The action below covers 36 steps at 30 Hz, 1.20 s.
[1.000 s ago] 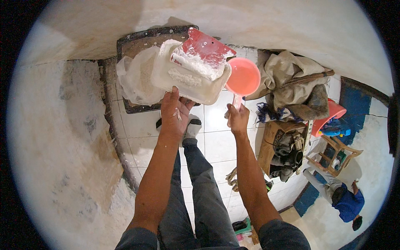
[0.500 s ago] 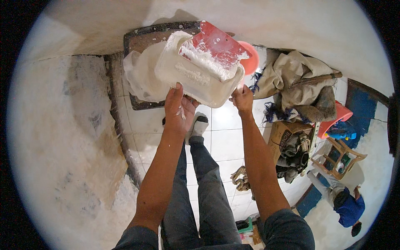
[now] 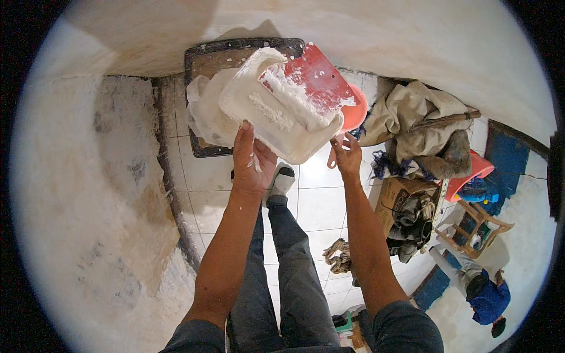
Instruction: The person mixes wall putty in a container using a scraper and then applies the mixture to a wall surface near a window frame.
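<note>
A translucent white tub with white putty on its walls and floor is tilted in front of me. My left hand, smeared with white, grips its near left edge, thumb on the rim. A red flat scraper lies across the tub's far side, its edge caked with putty. At the tub's right corner my right hand is closed around the handle of a pink-orange dipper. The dipper's bowl is partly hidden behind the tub and scraper. Whether my right fingers also press the tub's rim, I cannot tell.
A dark-framed board and a pale plastic bag lie behind the tub. To the right are crumpled sackcloth, a cardboard box and a wooden stool. Another person is at the lower right.
The tub, scraper and dipper have come slightly nearer to me. The dipper's handle now shows below my right hand. The view has shifted a little.
</note>
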### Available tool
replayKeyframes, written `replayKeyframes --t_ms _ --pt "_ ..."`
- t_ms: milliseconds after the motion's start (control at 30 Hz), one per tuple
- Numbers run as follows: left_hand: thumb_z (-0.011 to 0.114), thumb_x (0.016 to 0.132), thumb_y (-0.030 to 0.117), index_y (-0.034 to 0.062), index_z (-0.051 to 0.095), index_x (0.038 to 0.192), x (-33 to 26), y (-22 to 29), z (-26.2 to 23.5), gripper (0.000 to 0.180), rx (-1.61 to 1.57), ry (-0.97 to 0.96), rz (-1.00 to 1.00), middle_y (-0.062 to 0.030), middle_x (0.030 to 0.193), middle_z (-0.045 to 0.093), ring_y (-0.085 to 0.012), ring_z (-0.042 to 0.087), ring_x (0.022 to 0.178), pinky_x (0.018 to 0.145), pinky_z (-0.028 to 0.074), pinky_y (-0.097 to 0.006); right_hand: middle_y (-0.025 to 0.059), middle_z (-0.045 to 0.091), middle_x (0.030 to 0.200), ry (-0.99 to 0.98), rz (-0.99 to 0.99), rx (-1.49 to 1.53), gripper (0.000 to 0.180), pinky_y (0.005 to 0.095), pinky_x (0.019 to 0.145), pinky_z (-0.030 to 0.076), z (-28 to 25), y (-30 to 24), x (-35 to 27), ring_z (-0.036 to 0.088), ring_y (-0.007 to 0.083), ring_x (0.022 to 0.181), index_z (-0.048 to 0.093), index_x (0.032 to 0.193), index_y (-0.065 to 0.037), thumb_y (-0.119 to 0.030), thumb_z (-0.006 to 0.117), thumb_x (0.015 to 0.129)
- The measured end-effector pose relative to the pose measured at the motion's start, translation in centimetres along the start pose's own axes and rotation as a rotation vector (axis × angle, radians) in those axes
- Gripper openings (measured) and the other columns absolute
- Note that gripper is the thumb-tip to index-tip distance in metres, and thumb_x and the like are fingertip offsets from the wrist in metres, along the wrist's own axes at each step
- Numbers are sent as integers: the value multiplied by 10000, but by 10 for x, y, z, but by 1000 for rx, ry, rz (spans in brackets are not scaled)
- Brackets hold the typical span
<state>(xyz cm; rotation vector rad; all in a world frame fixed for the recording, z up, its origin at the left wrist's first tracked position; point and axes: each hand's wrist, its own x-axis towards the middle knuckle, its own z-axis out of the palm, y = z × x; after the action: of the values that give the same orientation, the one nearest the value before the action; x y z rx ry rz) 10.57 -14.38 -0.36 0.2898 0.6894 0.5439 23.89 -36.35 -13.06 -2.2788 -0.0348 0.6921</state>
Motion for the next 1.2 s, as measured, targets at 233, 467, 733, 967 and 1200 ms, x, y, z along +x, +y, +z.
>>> replayKeyframes --t_ms 233,467,733,967,1200 --pt "576 954 428 97 345 1467 -7 13 29 653 -51 2 -22 -86 1449 449 -260 437 1337 1126 351 -466 261 557 1272 305 6 -24 686 390 941 478 -18 -29 -14 604 326 1095 474 1341 72 -383 708 884" --pt "511 954 483 100 332 1479 -19 39 25 674 -91 -38 -48 -100 1465 433 -283 432 1340 1114 364 -482 163 643 1080 205 -392 425 455 354 810 512 -58 -229 -83 628 222 951 606 1204 13 -313 696 899" --pt "510 942 498 106 352 1474 -56 77 66 679 -299 -128 -158 -119 1435 472 -292 483 1299 1091 408 -467 200 648 858 7 -487 -316 256 435 633 506 -69 -360 -145 642 380 715 612 901 -25 -258 702 847" --pt "500 932 528 114 382 1459 -99 130 88 680 -308 -230 -123 -118 1401 508 -290 518 1266 1077 426 -456 231 629 746 -83 -814 -349 202 477 599 488 -77 -421 -204 634 440 704 575 891 27 -156 656 860" --pt "486 918 493 112 424 1430 -144 185 126 641 -311 -242 -40 -115 1363 546 -285 566 1208 1029 468 -455 255 636 758 -112 -696 -212 218 468 647 498 -119 -503 -262 641 448 749 598 861 29 -180 660 858"
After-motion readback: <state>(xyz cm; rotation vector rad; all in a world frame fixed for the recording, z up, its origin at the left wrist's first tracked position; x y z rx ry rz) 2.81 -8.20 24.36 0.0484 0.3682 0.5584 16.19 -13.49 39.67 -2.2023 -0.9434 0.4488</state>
